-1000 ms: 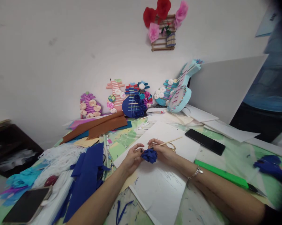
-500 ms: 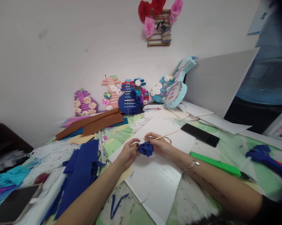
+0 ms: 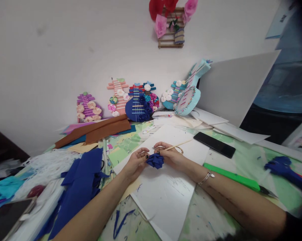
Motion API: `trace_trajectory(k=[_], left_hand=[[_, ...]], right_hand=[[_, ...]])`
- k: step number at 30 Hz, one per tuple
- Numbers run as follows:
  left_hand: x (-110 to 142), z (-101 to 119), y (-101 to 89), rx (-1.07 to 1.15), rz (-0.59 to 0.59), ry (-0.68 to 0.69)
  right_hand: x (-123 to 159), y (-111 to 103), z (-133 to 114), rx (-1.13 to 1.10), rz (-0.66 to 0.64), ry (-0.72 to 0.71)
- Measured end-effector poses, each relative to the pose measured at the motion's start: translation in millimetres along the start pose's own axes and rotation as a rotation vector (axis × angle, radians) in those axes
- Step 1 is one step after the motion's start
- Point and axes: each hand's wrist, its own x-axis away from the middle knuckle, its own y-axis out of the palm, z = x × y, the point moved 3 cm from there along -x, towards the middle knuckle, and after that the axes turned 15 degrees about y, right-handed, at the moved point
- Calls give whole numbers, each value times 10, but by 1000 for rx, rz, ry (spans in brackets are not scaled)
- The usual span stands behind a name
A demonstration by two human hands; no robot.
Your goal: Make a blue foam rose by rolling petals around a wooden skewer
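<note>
A dark blue crepe-paper flower [image 3: 155, 161] is pinched between my two hands above the white sheet [image 3: 166, 201]. My left hand [image 3: 136, 162] grips its left edge with thumb and fingers. On the other side, my right hand [image 3: 169, 155] presses the flower's upper right edge. A thin wooden stick [image 3: 182, 144] also sticks out of my right hand, pointing right. Beside the stick shows a gold-coloured loop [image 3: 180, 151], perhaps a scissors handle; the rest is mostly hidden by the fingers.
Blue crepe paper [image 3: 82, 174] and white shredded strips [image 3: 50, 164] lie at left. A black phone [image 3: 214, 144], a green craft knife [image 3: 232, 175] with its blade out and a blue tool [image 3: 283, 169] lie at right. Decorated paper guitars [image 3: 137, 103] lean against the wall.
The view has shifted slightly. Both hands keep hold of the blue flower, which has turned a little between the fingers.
</note>
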Motion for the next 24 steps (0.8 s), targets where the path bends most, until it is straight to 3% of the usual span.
trace_trajectory(k=[24], left_hand=[[-3,-29,-5,-13,-21,-62]], right_hand=[[-2,44,35,-80,48,11]])
